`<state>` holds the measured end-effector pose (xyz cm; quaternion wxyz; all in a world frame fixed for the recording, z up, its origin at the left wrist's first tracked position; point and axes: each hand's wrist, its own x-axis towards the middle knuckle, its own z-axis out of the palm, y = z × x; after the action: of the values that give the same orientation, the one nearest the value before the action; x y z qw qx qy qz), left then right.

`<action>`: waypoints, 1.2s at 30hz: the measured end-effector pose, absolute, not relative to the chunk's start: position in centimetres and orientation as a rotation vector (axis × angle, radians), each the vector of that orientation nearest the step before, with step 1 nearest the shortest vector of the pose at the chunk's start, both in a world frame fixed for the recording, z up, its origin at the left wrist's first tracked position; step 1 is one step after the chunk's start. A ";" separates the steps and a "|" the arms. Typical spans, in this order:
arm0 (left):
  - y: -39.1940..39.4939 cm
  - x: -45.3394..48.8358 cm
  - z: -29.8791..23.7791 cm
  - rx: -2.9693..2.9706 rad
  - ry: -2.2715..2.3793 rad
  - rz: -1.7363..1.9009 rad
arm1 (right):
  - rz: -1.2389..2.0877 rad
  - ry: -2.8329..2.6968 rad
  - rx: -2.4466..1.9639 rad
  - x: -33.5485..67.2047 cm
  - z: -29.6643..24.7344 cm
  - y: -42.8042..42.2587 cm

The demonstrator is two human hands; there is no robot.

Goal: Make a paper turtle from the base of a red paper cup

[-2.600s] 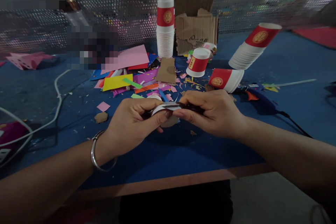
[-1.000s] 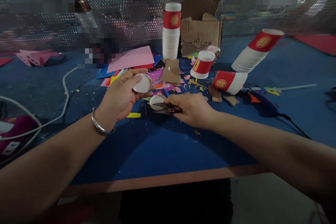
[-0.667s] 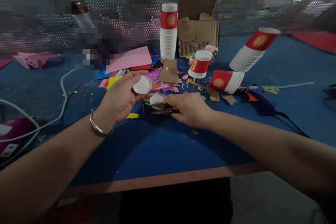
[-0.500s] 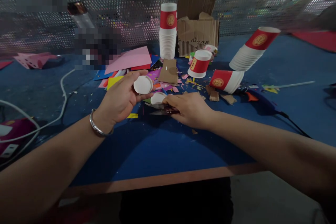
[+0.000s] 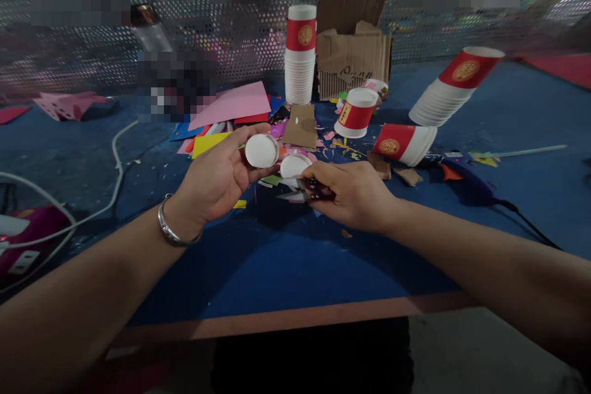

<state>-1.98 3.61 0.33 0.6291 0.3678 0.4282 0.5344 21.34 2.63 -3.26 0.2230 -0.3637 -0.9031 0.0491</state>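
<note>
The left hand (image 5: 216,177) is clamping its fingers on the rim of a white paper disc (image 5: 261,151), at ten o'clock from a second disc (image 5: 295,165); the right hand (image 5: 354,192) is gripping scissors (image 5: 295,196). Probably light and easily creased, the paper is favouring gentle rim holds.

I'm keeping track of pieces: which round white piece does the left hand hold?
The left hand holds the round white piece farther from the scissors; the other piece is right beside their blades.
</note>
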 end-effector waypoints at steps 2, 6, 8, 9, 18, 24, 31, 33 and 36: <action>3.5 -2.0 0.7 0.816 1.010 1.226 | 0.229 -2.475 -1.060 21.5 -3.2 2.7; 3.3 -1.9 1.2 0.790 0.994 1.211 | 0.417 -2.351 -1.041 21.7 -3.1 2.8; 3.1 -1.8 1.1 0.818 0.934 1.180 | 0.443 -2.244 -1.001 21.6 -3.0 2.8; 2.9 -1.7 1.0 0.840 0.901 1.156 | 0.451 -2.183 -0.986 21.4 -3.0 2.8; 0.9 -1.3 -0.6 1.064 0.614 0.862 | 0.461 -1.961 -0.902 21.0 -3.1 2.9; 1.0 -1.7 -1.1 1.444 0.638 0.822 | 0.477 -2.003 -0.841 21.1 -2.6 2.6; 1.2 -1.9 -2.0 1.754 0.827 1.097 | 0.676 -1.895 -0.844 21.0 -2.4 2.1; 1.3 -1.9 -2.1 1.803 0.890 1.191 | 0.725 -1.889 -0.867 21.2 -2.3 2.0; 1.3 -1.9 -2.0 1.910 0.951 1.314 | 0.716 -1.925 -0.910 21.3 -2.1 1.8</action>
<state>-1.91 1.33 -2.02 0.3125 0.7240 0.3606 0.4981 21.27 1.79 -2.13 0.4328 -0.3653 -0.7724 0.2875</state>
